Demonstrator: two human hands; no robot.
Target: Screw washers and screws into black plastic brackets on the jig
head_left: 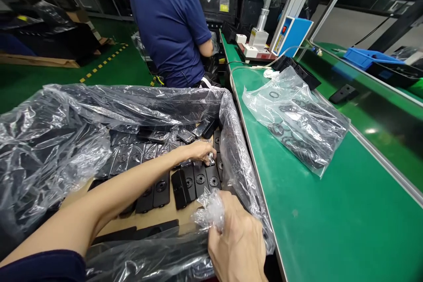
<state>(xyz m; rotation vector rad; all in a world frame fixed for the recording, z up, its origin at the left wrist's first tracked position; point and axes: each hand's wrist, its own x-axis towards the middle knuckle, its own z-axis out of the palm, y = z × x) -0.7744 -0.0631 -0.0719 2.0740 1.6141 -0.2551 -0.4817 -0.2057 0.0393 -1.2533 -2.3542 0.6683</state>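
A large box lined with clear plastic (pixel 66 141) holds rows of flat black plastic parts (pixel 194 180) on a cardboard sheet (pixel 158 218). My left hand (pixel 200 152) reaches deep into the box, fingers curled on the black parts at the far right of the row. Closer to me, my right hand (pixel 236 240) is closed on a bunched fold of the plastic liner (pixel 209 211) at the box's right edge, holding it back.
A green workbench (pixel 313 211) runs along the right with a clear bag of black rings (pixel 297 119). Further back stand a blue-and-white machine (pixel 287 35) and a blue tray (pixel 366 57). A person in a blue shirt (pixel 172 22) works beyond the box.
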